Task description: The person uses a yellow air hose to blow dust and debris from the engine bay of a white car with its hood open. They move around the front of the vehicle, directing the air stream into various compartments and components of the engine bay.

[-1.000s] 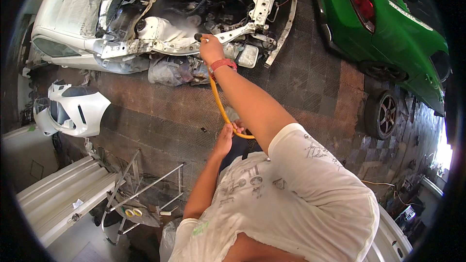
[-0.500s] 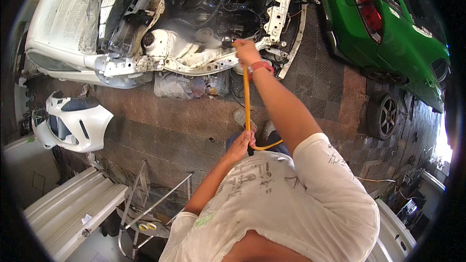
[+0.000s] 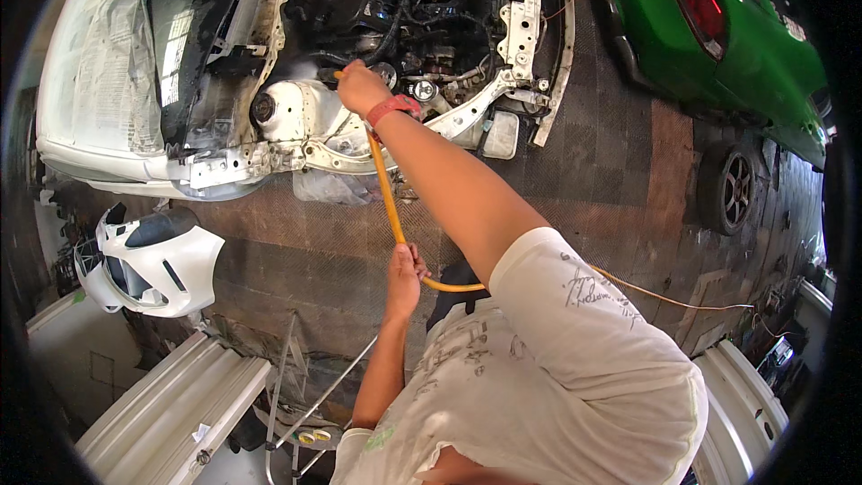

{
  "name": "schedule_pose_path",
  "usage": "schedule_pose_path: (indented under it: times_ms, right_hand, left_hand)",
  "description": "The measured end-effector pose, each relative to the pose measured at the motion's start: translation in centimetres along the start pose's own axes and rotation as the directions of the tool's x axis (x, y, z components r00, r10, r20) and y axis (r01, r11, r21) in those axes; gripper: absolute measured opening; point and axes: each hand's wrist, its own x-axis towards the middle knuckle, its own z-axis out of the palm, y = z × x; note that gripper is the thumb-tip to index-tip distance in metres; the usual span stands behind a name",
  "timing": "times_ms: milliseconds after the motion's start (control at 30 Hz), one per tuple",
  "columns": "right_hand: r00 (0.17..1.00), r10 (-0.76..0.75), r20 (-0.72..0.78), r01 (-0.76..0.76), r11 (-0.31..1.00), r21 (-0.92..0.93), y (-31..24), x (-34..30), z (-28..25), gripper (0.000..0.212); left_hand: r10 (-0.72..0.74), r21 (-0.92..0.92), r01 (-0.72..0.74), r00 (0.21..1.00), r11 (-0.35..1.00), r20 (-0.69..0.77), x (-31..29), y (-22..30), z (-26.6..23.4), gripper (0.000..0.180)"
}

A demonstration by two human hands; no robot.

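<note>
Hose (image 3: 383, 183), yellow and flexible, is clutched at 2 points: right hand (image 3: 363, 90) above white car's (image 3: 117, 162) black engine bay (image 3: 422, 18), left hand (image 3: 404, 278) nearer torso (image 3: 512, 377).

Yellow-orange hose (image 3: 389, 199): flexible, smooth. Upper end gripped in the right hand (image 3: 362, 92), tip pointing left over the open engine bay (image 3: 422, 13); pale mist visible just beyond the tip. Middle run slants down, nearly straight, to the left hand (image 3: 404, 277), whose fingers wrap it; below, hose curves right and disappears behind the right arm. Bay: dark engine, off-white metal frame, rounded white housing near the tip.
</note>
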Motion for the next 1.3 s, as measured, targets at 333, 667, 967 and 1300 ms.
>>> schedule_pose_path:
  times_ms: [333, 667, 967, 1300]
  right_hand:
    - [0.945, -0.005, -0.327, 0.075, 0.977, 0.200, -6.3, 2.3, -3.0, 0.025]
    - [0.974, -0.125, -0.191, 0.153, 0.978, 0.139, -4.4, 4.2, -6.9, 0.034]
    - [0.950, -0.093, 0.298, 0.130, 0.986, -0.105, 0.2, 0.0, -11.5, 0.037]
    - [0.921, -0.046, 0.387, 0.070, 0.996, -0.048, 1.6, -6.8, -17.8, 0.039]
  left_hand:
    - [0.072, 0.023, -0.069, 0.990, 0.997, -0.119, 3.1, 5.7, -1.1, 0.051]
    - [0.060, 0.003, -0.060, 0.995, 0.998, -0.085, 3.7, 6.1, 4.1, 0.053]
    - [-0.023, -0.116, 0.003, 0.984, 0.993, -0.175, -2.3, 2.9, 17.0, 0.053]
    - [-0.007, -0.153, -0.046, 0.944, 0.987, -0.328, -4.8, -3.5, 25.0, 0.049]
